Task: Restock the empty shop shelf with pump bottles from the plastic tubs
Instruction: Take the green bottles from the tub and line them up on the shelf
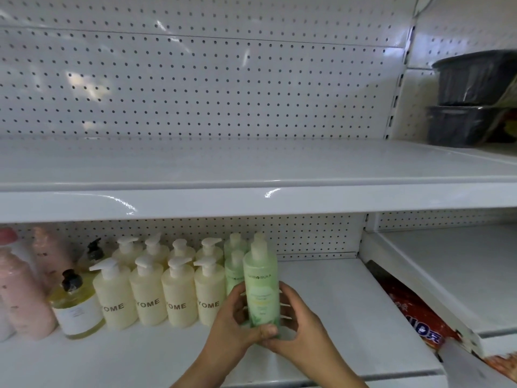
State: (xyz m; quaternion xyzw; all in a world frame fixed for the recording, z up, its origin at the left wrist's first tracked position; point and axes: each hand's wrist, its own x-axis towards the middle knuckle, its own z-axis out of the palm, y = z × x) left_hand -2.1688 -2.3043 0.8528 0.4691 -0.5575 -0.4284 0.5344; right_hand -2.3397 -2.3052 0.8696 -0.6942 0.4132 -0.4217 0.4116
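Because the wide lens bends the edges, the upper shelf (251, 169) above both hands curves across the whole view, bare white with a pegboard back. The lower shelf (349, 298), where the hands work, runs off to their right. High up and far to the right of the hands, two dark tubs (472, 79) are stacked and cut off by the frame edge. Left of the hands stand two rows of cream pump bottles (179, 298), then a yellow bottle (75, 306) with a black pump, then pink bottles (22, 298) partly cropped. To the right, a red packet (419, 317) lies half hidden beneath the neighbouring shelf.

The green bottle (261, 289) stands upright on the lower shelf, long axis vertical, cap upward, label toward the camera. Its base is covered by thumbs, and its cap blurs into the green bottles (235, 270) behind, so its spout direction is perhaps unreadable. The left hand (237, 323) curls round its lower left side, thumb across the front; the right hand (296, 320) wraps its right side.
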